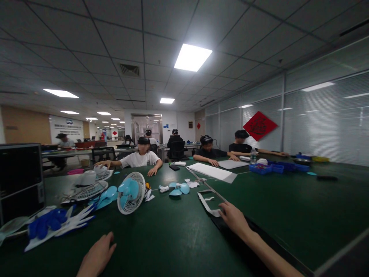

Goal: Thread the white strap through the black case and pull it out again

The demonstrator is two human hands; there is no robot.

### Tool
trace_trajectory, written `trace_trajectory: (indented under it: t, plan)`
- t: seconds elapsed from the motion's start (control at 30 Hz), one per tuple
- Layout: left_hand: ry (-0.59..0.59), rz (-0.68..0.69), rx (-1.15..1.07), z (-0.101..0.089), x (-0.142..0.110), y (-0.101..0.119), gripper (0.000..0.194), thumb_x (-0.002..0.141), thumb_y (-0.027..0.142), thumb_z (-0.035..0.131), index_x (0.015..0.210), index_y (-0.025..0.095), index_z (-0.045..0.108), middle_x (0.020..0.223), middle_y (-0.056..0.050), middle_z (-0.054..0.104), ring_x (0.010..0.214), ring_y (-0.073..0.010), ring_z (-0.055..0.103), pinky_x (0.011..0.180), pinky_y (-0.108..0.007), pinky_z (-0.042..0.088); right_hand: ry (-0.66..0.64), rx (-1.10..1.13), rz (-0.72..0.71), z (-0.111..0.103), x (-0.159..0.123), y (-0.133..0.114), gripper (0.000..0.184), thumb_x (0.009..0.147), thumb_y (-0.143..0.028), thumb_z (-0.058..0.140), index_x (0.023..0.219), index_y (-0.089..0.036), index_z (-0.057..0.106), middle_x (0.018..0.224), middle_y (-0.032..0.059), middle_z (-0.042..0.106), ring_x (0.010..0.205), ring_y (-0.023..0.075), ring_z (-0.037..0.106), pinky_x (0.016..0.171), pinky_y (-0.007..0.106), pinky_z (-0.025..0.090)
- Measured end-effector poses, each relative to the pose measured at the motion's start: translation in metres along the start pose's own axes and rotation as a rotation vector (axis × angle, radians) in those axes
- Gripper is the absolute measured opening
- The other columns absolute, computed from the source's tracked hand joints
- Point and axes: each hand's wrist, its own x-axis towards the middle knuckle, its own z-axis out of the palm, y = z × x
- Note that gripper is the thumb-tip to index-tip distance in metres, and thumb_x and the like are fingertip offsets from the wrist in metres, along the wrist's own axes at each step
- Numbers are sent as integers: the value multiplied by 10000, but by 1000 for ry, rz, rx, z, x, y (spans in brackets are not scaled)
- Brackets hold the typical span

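Note:
My left hand (98,254) rests low over the green table, its fingers loosely bent, the thumb apart, and nothing in it. Farther right, my right hand (235,220) reaches forward with its fingertips at the end of a bent white strip (208,206). That strip lies along the edge of a flat black item, which my right forearm partly covers. Ahead of my left hand stands a small fan head (131,193) with light blue blades in a white round grille. Blue-and-white work gloves (59,225) lie to its left.
Loose blue fan blades (179,188), a white sheet (211,171) and a thin metal rod (209,186) lie mid-table. Blue bins (260,168) stand at the far right. A black case (21,181) borders the left. Co-workers sit across, one person (143,157) touching white fan parts.

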Motion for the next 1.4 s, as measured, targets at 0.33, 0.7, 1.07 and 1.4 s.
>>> trace_trajectory:
  t: [0.33,0.7,1.07,1.4]
  plan:
    - [-7,-17,-13,-9,-10,12,366,865,343,364,1143,169,527,1200,-112,621,1065,-232,610,876,-346,487,-64,-8,242,-15,-39,90,225,834,-296,534,963,-163,661,1008,117,695,953,252,643,756,322,498]
    - [34,-4,2,1,-2,-1,381,847,376,406,1144,175,537,1183,-117,619,1054,-241,609,860,-352,487,-41,89,293,-25,-70,102,214,729,-369,582,817,-215,702,909,97,731,862,283,663,736,356,503]
    - [63,-9,31,-11,-17,20,299,881,317,416,1110,167,537,1150,-113,618,1018,-212,617,835,-307,475,-174,171,-99,18,-60,-3,205,766,-318,579,881,-212,711,910,68,715,878,236,627,779,303,447]
    - [145,4,39,-15,-22,32,284,873,330,417,1041,181,590,1089,-96,624,973,-212,609,830,-321,468,-309,201,-398,99,18,-134,217,776,-234,650,976,-181,714,1014,74,703,977,231,615,871,305,431]
